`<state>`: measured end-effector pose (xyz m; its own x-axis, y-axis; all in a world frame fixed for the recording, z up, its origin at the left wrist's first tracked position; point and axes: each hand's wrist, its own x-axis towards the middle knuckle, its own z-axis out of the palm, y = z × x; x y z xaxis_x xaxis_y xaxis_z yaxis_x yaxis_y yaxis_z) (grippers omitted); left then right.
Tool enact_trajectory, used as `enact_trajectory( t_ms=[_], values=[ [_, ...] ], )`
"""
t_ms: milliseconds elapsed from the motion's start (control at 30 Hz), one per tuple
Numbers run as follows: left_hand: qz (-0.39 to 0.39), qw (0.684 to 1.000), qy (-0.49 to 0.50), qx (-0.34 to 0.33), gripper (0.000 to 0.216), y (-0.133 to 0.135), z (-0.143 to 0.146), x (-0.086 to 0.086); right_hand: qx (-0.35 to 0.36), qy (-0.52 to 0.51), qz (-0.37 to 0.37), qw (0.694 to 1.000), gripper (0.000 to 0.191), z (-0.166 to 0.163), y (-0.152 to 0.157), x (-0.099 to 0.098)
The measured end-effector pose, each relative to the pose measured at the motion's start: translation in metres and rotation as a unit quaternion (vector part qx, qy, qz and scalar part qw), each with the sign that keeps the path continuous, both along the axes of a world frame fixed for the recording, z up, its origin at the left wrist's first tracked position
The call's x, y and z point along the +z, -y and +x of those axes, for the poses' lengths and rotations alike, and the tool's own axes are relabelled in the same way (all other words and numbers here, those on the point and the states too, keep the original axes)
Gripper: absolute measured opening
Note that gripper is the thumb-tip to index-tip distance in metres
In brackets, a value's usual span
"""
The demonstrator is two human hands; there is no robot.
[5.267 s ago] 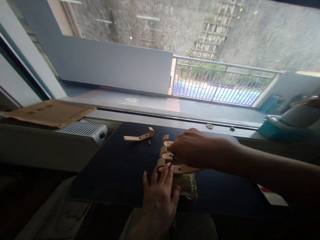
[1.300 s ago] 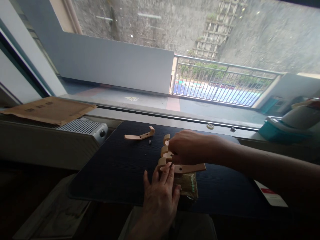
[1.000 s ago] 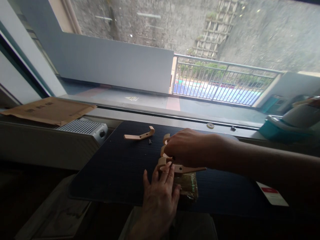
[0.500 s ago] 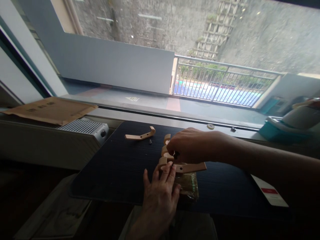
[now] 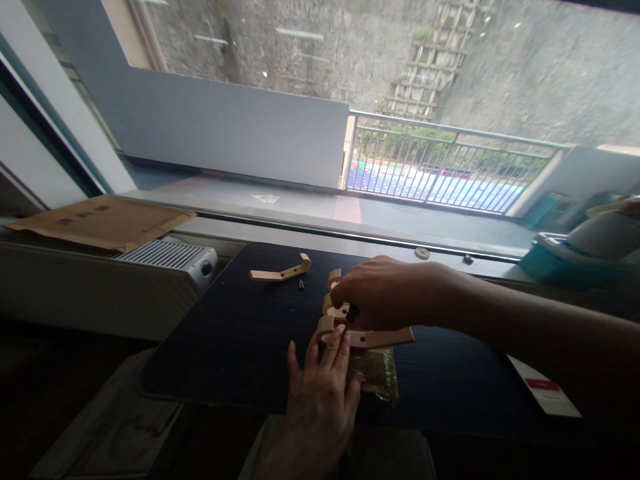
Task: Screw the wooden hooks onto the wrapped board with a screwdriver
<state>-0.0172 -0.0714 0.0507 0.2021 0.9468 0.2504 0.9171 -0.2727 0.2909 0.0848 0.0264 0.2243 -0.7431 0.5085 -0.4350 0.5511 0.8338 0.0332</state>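
My left hand (image 5: 323, 387) lies with fingers stretched out, its fingertips pressing on the nearest wooden hook (image 5: 385, 337). This hook has a curled end and a dark hole in its flat arm, and it rests over a clear-wrapped packet (image 5: 377, 375). Above it my right hand (image 5: 377, 293) is closed around a small dark tool (image 5: 353, 313), mostly hidden by the fingers, pointing down near the left fingertips. Two more curled hook ends (image 5: 334, 277) show behind, partly covered by my right hand. Farther left lies a separate wooden hook (image 5: 280, 272), with small screws (image 5: 301, 285) beside it.
The dark table (image 5: 235, 340) stands against a window sill holding a tape roll (image 5: 422, 253) and a small dark object (image 5: 467, 259). A white card with a red band (image 5: 545, 387) lies at right. A radiator (image 5: 170, 257) with a brown envelope (image 5: 105, 223) is at left; a teal bin (image 5: 560, 260) stands right.
My right hand and the dark tool have turned slightly, showing a little more of the hook behind. My left hand stays on the nearest hook almost unmoved.
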Motion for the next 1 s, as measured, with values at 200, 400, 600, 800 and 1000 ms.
enact_trajectory(
  t_ms=[200,400,600,800,1000],
  values=[
    [0.022,1.000,0.003,-0.016,0.049,0.002,-0.002,-0.006,0.013,0.005,0.016,1.000,0.015,0.001,-0.002,-0.003],
    [0.150,0.983,0.104,0.033,0.023,0.004,-0.011,-0.009,-0.002,-0.021,0.002,1.000,0.015,0.008,-0.005,-0.005],
    [0.220,0.946,0.201,0.125,0.011,-0.004,-0.005,-0.004,-0.006,-0.025,0.013,1.000,0.014,0.012,0.001,-0.003],
    [0.189,0.959,0.185,0.102,0.014,-0.016,0.006,-0.008,0.025,-0.045,0.028,0.998,0.014,0.012,0.000,-0.010],
    [0.163,0.974,0.121,0.104,0.024,-0.026,0.006,-0.014,0.030,-0.042,0.049,0.997,0.012,0.009,0.001,-0.009]
  ],
)
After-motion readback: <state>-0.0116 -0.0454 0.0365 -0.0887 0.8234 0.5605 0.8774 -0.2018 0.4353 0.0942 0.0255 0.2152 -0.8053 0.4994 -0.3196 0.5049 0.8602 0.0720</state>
